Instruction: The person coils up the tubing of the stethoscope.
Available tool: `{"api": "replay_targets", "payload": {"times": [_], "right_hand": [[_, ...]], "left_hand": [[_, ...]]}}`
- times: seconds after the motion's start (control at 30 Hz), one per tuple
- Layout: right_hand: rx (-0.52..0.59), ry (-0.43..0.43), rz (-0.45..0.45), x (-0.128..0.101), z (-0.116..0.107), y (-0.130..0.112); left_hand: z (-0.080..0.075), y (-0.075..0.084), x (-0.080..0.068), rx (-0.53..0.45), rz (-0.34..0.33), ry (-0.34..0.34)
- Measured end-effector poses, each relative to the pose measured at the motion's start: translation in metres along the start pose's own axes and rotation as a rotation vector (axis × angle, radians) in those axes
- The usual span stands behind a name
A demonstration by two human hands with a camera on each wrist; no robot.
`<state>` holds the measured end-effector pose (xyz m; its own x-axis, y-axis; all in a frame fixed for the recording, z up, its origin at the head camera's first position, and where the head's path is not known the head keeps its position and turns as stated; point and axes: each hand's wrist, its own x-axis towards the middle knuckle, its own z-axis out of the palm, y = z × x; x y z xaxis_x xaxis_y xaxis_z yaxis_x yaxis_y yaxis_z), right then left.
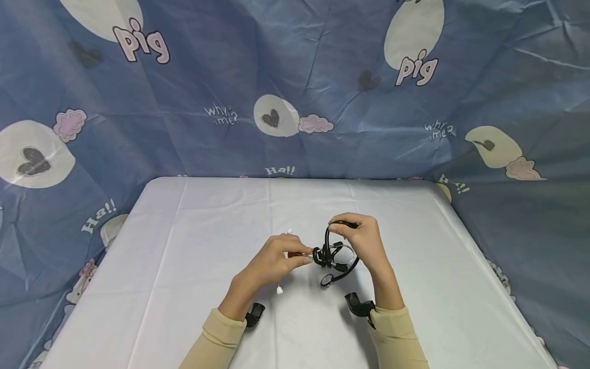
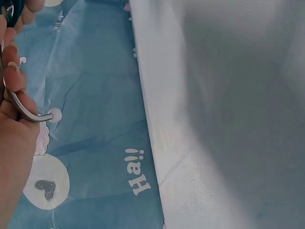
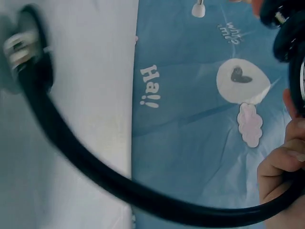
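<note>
A stethoscope with black tubing [image 1: 326, 254] is held up over the white table, the tubing looped in a bundle around its metal part. At the left of the bundle, my left hand [image 1: 278, 259] grips the metal ear tubes [image 2: 29, 113]. White ear tips [image 1: 279, 290] stick out on both sides of that hand. My right hand [image 1: 364, 240] pinches a stretch of tubing at the upper right of the bundle. From there a free length [image 3: 143, 196] curves down to the round chest piece [image 1: 327, 280], which dangles below the coils.
White cloth covers the table [image 1: 207, 220]. Behind it and along both sides hangs a blue printed fabric [image 1: 184, 138]. Black wrist cameras [image 1: 359, 305] jut inward from both sleeves, low over the table.
</note>
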<state>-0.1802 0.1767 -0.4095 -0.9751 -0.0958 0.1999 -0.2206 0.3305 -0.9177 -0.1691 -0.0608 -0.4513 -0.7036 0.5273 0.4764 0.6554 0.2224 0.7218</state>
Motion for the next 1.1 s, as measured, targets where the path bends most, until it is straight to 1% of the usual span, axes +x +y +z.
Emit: {"api": "replay_targets", "payload": {"times": [0.1,0.23,0.3,0.47,0.53,0.63,0.73,0.83,0.9,1.0,1.1], "right_hand": [[0.012,0.003,0.02,0.002,-0.002,0.002],[0.039,-0.02,0.031,0.005,-0.001,0.007],[0.053,-0.033,0.033,0.006,-0.002,0.011],[0.087,-0.037,0.037,0.006,-0.002,0.017],[0.118,-0.032,0.039,0.006,-0.002,0.018],[0.149,-0.049,0.036,0.007,-0.002,0.02],[0.124,-0.089,0.047,0.008,0.001,0.019],[0.091,-0.134,0.082,0.009,0.003,0.017],[0.091,-0.159,0.113,0.009,0.005,0.017],[0.096,-0.2,0.138,0.009,0.01,0.018],[0.106,-0.235,0.14,0.008,0.017,0.018]], "left_hand": [[0.002,0.001,0.0,-0.027,-0.02,0.017],[0.002,0.006,0.001,-0.046,-0.047,0.04],[0.001,0.011,0.002,-0.051,-0.042,0.055],[-0.006,0.03,0.005,-0.073,0.001,0.076],[-0.008,0.035,0.005,-0.085,0.001,0.083],[-0.01,0.038,0.005,-0.104,-0.012,0.102],[-0.011,0.038,0.003,-0.129,-0.015,0.11],[-0.013,0.038,0.003,-0.146,0.0,0.108],[-0.015,0.038,0.003,-0.142,-0.001,0.122],[-0.018,0.038,0.003,-0.129,-0.027,0.159],[-0.02,0.029,0.002,-0.102,-0.072,0.225]]}}
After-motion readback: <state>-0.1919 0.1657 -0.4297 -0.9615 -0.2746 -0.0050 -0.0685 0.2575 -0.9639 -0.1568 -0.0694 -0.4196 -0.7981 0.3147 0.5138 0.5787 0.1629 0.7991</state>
